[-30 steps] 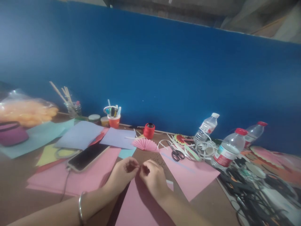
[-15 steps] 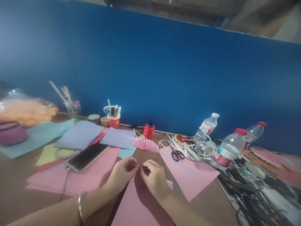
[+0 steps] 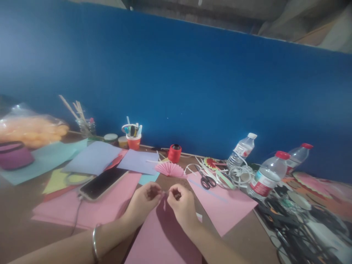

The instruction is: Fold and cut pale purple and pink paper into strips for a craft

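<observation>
My left hand (image 3: 145,201), with a silver bangle on its wrist, is closed in a pinch at the middle of the table. Facing it, my right hand (image 3: 181,207) pinches too, its fingertips a small gap away. Something small and pale shows between the fingertips, too blurred to name. Below both hands lies a sheet of pink paper (image 3: 165,238), partly in their shadow. A pleated pink paper fan (image 3: 169,168) rests just beyond them, in front of a spool of red thread (image 3: 174,153).
Black-handled scissors (image 3: 208,182) and white strips lie on pink paper at right, beside plastic bottles (image 3: 268,176) and tangled cables. At left, a phone (image 3: 103,183) rests on stacked coloured paper. A red cup (image 3: 134,142) of tools stands at the back, before a blue partition (image 3: 176,73).
My fingertips have drawn slightly apart, my right hand shifting a little to the right. A small pale thing now shows between them. The pink sheet beneath has shifted slightly left.
</observation>
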Motion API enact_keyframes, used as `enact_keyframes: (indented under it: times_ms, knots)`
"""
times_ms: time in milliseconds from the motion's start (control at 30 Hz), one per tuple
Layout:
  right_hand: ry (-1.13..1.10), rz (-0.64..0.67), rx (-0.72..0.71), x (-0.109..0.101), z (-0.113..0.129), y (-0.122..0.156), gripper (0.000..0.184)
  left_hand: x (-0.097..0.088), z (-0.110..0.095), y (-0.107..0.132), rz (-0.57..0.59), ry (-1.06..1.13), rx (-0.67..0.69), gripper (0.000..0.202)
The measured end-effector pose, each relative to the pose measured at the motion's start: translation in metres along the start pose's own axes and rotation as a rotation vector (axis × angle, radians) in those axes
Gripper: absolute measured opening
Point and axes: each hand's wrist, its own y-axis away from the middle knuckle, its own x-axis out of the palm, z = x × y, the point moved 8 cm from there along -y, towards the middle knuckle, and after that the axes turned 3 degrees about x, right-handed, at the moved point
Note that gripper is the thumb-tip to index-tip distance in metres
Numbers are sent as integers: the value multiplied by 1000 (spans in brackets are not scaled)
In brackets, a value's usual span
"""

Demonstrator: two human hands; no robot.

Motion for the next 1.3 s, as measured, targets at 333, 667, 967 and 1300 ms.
enact_keyframes:
  times_ms: [333,667,967,1300]
  knots:
    - [-449,-401,277,-108,-15,-50,9,-16,15,-5,-143,66,-74,29]
    - [-525,-921,85,-246,20,-52,8,-16,18,-6,-125,76,-80,28]
    - [609,-493,-304,-202,30,-71,6,-7,13,-8,-25,-3,-28,24]
    - [845,135,-125,-76,-46,-70,15,14,0,1,203,-287,117,31]
